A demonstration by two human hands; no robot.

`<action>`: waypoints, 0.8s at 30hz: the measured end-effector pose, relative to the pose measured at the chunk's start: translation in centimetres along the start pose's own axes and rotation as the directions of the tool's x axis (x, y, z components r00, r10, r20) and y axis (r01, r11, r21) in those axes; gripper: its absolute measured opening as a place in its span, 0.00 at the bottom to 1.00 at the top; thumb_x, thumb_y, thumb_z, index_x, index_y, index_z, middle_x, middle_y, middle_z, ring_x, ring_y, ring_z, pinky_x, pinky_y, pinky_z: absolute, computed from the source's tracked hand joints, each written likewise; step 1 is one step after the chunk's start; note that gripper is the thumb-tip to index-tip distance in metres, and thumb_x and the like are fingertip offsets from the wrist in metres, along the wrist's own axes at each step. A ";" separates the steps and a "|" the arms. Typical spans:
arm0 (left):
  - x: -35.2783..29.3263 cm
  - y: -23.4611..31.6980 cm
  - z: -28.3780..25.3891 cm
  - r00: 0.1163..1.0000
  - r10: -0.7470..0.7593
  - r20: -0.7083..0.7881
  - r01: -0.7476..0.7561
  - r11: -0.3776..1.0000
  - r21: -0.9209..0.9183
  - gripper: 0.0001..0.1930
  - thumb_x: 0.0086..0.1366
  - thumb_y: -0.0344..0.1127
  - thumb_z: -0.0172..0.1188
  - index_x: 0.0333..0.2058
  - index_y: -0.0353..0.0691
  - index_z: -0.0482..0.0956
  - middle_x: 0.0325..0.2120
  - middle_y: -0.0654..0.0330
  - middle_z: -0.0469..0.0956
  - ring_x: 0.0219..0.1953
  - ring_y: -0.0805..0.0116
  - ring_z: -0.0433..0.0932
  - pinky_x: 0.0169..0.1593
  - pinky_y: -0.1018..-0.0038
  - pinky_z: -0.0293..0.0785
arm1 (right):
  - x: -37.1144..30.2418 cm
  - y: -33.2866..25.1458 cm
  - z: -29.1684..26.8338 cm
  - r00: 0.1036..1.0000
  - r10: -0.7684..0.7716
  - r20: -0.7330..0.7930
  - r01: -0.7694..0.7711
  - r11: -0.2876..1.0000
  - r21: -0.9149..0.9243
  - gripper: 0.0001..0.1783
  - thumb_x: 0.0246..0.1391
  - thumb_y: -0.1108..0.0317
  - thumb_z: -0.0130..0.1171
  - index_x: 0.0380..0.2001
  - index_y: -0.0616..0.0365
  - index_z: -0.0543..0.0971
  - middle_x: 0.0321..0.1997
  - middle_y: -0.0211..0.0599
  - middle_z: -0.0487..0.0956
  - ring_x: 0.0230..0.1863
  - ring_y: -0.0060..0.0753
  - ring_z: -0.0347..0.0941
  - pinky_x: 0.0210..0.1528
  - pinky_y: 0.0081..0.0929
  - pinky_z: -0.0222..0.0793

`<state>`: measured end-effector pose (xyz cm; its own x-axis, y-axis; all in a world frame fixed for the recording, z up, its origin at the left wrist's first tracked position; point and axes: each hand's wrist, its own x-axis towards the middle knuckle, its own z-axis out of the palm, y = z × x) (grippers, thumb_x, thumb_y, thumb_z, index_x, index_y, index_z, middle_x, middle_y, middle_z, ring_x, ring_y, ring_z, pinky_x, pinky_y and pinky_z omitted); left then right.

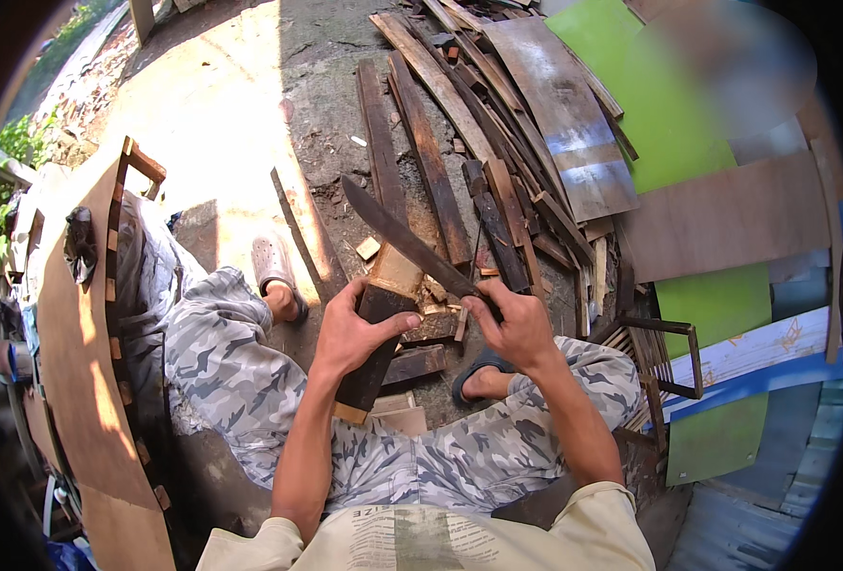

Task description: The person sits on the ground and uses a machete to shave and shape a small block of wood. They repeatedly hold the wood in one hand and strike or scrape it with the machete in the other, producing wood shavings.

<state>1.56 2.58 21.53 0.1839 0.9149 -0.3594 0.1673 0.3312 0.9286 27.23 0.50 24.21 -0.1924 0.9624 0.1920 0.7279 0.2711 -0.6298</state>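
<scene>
My left hand is closed around a dark wooden block, which tilts up between my knees. Its far end is cut to pale bare wood. In my right hand is a machete with a long dark blade, gripped near the handle; the handle itself is mostly hidden by my fingers. The blade slants up and left, passing over the pale end of the block. Whether it touches the wood I cannot tell. A small pale wood offcut lies on the ground just beyond.
Dark planks lie ahead, beside a heap of long boards on the right. A brown sheet and green panels lie farther right. A curved plywood piece stands at my left. A slatted wooden frame is by my right knee.
</scene>
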 end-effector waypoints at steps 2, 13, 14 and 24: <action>0.1 -1.2 -0.1 0.997 0.072 -0.019 -0.070 0.993 0.099 0.38 0.49 0.50 0.83 0.51 0.28 0.80 0.39 0.53 0.87 0.39 0.68 0.85 0.46 0.71 0.81 | -0.2 0.3 -0.1 1.000 -0.002 0.024 0.002 1.000 -0.009 0.10 0.64 0.63 0.66 0.40 0.58 0.79 0.20 0.46 0.79 0.22 0.49 0.81 0.23 0.39 0.70; 0.0 -1.0 0.0 0.997 0.065 -0.040 -0.061 0.995 0.079 0.40 0.48 0.52 0.82 0.51 0.27 0.80 0.39 0.51 0.87 0.41 0.66 0.86 0.47 0.70 0.81 | 0.2 -0.2 0.2 0.998 0.051 0.030 -0.052 0.996 0.069 0.11 0.64 0.60 0.65 0.38 0.56 0.79 0.22 0.45 0.80 0.23 0.52 0.80 0.25 0.43 0.71; -0.2 -0.8 0.0 0.999 0.037 -0.034 -0.035 0.997 0.071 0.39 0.48 0.52 0.82 0.51 0.28 0.80 0.39 0.52 0.87 0.41 0.66 0.85 0.48 0.70 0.80 | 0.4 -0.8 -0.2 0.991 0.131 0.013 -0.132 0.983 0.131 0.11 0.63 0.59 0.65 0.38 0.55 0.79 0.22 0.45 0.80 0.23 0.52 0.80 0.25 0.44 0.71; -0.3 1.5 0.1 1.000 -0.011 -0.024 0.012 0.999 0.035 0.36 0.49 0.52 0.82 0.49 0.30 0.81 0.39 0.54 0.87 0.41 0.67 0.85 0.49 0.70 0.80 | 0.8 -1.0 -0.6 0.992 0.125 0.004 -0.125 0.988 0.096 0.11 0.63 0.59 0.66 0.39 0.55 0.80 0.22 0.46 0.81 0.24 0.53 0.80 0.25 0.44 0.71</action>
<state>1.82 2.77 23.03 0.1586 0.9164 -0.3675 0.2038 0.3338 0.9204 26.76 0.96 25.42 -0.1028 0.9888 0.1084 0.6797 0.1494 -0.7181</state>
